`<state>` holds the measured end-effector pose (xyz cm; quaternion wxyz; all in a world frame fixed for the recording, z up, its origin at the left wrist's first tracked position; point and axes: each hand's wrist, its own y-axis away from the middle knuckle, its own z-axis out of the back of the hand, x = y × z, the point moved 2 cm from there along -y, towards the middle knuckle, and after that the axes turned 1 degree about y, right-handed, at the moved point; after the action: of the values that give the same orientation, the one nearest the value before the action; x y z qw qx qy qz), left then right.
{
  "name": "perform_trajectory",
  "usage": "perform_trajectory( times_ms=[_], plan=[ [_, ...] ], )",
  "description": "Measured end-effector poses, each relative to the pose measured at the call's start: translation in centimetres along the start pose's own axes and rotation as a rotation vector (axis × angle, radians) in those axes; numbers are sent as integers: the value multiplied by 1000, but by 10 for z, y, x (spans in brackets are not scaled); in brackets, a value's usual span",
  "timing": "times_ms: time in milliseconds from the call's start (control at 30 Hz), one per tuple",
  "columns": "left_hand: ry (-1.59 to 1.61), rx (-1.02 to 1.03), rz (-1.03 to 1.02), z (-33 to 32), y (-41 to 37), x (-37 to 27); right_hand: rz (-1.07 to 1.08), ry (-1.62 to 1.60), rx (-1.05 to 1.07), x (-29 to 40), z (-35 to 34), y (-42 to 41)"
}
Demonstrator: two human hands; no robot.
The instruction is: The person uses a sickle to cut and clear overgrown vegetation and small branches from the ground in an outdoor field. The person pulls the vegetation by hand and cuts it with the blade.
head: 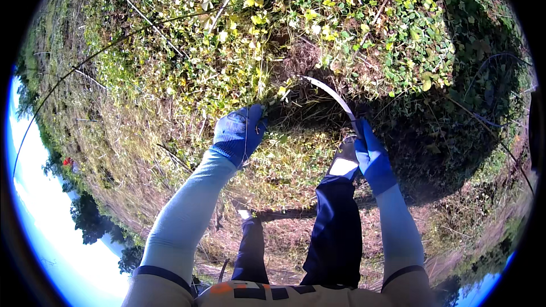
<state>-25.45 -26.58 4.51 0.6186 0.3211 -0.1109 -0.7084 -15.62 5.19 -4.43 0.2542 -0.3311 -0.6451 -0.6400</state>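
My left hand [239, 133], in a blue work glove, is closed around thin vine stems, one of which loops down past the wrist. Leafy low vines [239, 64] cover the ground beyond it. My right hand [372, 153], gloved in blue too, grips a sickle by its handle, most of which the fingers hide. The sickle's curved metal blade [335, 96] arches up and to the left over cut, shaded stems, with its tip to the right of my left hand and apart from it.
My legs in dark trousers [335, 230] stand on dry, brownish ground. Long thin stalks [140, 15] cross the vines at the upper left. Dark shadow lies over the growth [426, 136] at the right. Trees [87, 217] and sky show at the left rim.
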Motion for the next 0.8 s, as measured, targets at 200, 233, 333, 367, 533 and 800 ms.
perform_trajectory(
  times_ms=[200, 233, 333, 367, 533, 800],
  plan=[
    [-207, -128, 36, 22, 27, -13, 181, 324, 59, 48, -19, 40],
    [-213, -246, 30, 36, 29, -24, 74, 183, 32, 51, -22, 42],
    [-249, -454, -185, 56, 11, -67, 13, 86, -99, 32, 1, 52],
    [-219, -488, -265, 54, 5, -88, 13, 28, -143, 26, 9, 57],
    [-293, 11, -220, -35, -35, -112, 146, 401, -113, 24, 19, 58],
    [52, -103, 188, -36, -55, -52, 175, 765, -36, 19, 32, 80]
  ],
)
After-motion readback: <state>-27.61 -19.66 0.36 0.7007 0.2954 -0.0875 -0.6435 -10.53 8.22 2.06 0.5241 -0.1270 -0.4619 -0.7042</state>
